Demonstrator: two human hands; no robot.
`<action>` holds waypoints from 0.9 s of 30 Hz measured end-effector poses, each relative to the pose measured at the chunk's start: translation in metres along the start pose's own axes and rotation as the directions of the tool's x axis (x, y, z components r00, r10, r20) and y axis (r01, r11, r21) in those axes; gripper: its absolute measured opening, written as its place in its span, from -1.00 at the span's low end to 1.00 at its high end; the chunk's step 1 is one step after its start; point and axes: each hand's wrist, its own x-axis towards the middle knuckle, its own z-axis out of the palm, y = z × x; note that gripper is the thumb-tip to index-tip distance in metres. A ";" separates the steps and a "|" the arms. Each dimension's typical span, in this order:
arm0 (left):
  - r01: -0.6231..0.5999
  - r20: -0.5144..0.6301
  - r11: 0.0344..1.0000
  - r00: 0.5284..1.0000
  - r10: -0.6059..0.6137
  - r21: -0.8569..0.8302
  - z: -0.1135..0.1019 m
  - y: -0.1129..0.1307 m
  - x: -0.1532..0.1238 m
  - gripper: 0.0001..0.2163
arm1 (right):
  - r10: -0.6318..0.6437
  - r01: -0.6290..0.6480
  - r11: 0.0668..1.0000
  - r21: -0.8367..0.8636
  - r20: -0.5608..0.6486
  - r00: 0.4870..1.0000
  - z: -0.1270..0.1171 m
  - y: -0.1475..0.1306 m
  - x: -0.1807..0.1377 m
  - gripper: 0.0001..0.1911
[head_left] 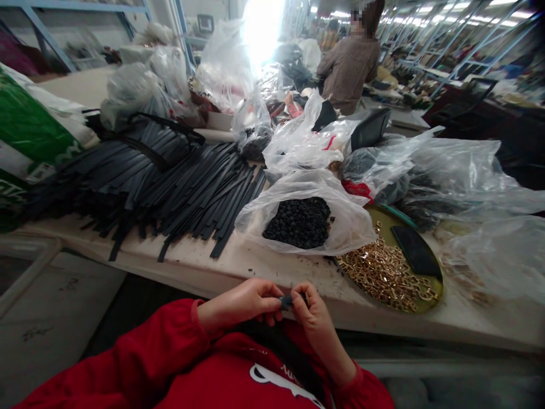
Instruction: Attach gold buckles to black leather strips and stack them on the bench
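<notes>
My left hand (253, 301) and my right hand (310, 313) meet in front of my chest, just off the table's front edge. Both are closed, with fingertips pinched on a small dark, bluish piece (286, 301) between them; its exact kind is too small to make out. Below the hands a black strap (293, 355) runs down over my red top; whether it joins the pinched piece I cannot tell. Beyond them a clear plastic bag (353, 230) lies spread around a heap of small black parts (298, 222). To the right, a round tray (436, 292) holds gold-coloured metal buckles or rings (383, 272).
Many flat black strips (204, 193) lie piled on the left of the table (238, 272), some overhanging its edge. A green and white sack (29, 125) stands far left. More plastic bags (460, 170) crowd the right and back. A person (351, 68) is beyond the table.
</notes>
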 end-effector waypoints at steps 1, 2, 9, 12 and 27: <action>0.005 -0.012 0.999 1.000 -0.005 -0.041 0.001 -0.002 0.002 -0.80 | -0.038 0.038 0.998 -0.050 -0.001 0.999 0.001 0.000 -0.001 -0.78; 0.005 -0.020 0.997 1.000 -0.007 -0.079 0.003 -0.004 0.004 -0.79 | -0.072 0.073 0.993 -0.096 0.007 0.997 0.000 -0.001 -0.002 -0.79; 0.083 0.048 0.966 0.996 -0.074 -0.246 0.006 -0.009 0.008 -0.77 | -0.132 0.171 0.955 -0.244 0.167 0.977 -0.008 -0.002 -0.007 -0.83; 0.092 0.022 0.967 0.996 -0.090 -0.236 0.007 -0.008 0.010 -0.78 | -0.130 0.175 0.952 -0.250 0.183 0.974 -0.009 -0.005 -0.008 -0.83; 0.017 -0.009 0.999 1.000 -0.017 -0.028 0.014 -0.007 0.016 -0.88 | -0.158 0.170 0.984 -0.044 0.200 0.967 0.000 0.001 -0.015 -0.75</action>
